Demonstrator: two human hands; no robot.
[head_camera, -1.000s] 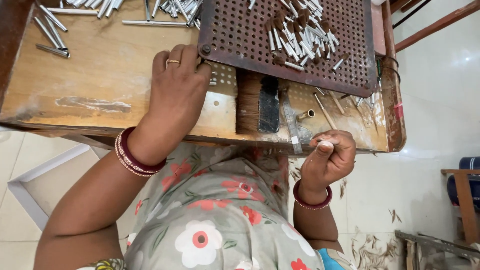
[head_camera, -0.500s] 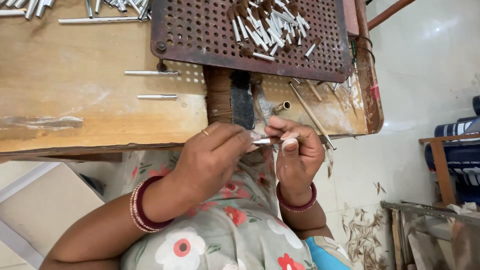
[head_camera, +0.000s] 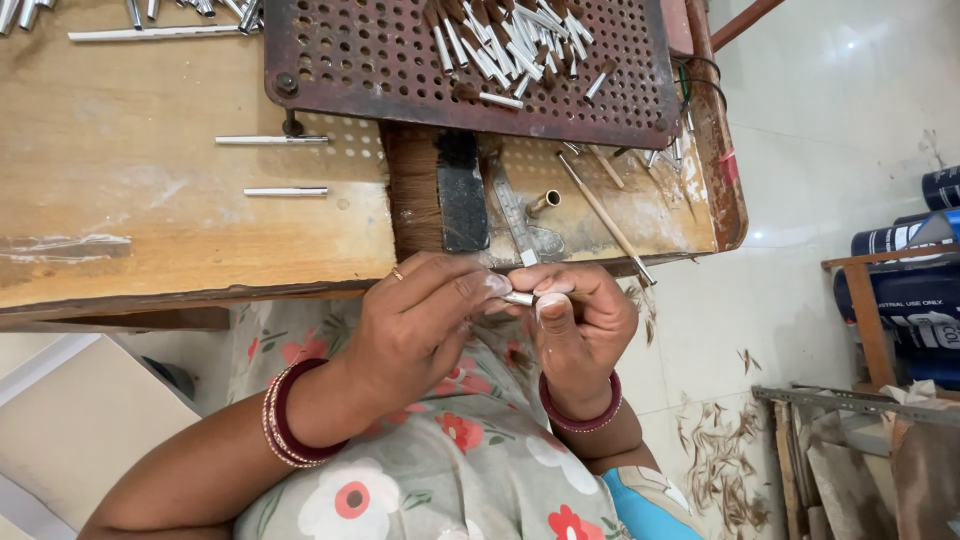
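A small metal ferrule (head_camera: 518, 297) is pinched between the left hand (head_camera: 420, 320) and right hand (head_camera: 580, 320), both grips clenched on it, just off the counter (head_camera: 150, 220) edge. It's probably best kept steady and close, so the bristles aren't dropped.

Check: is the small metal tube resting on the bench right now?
No, the small metal tube is pinched between the left hand and right hand, off the wooden bench.
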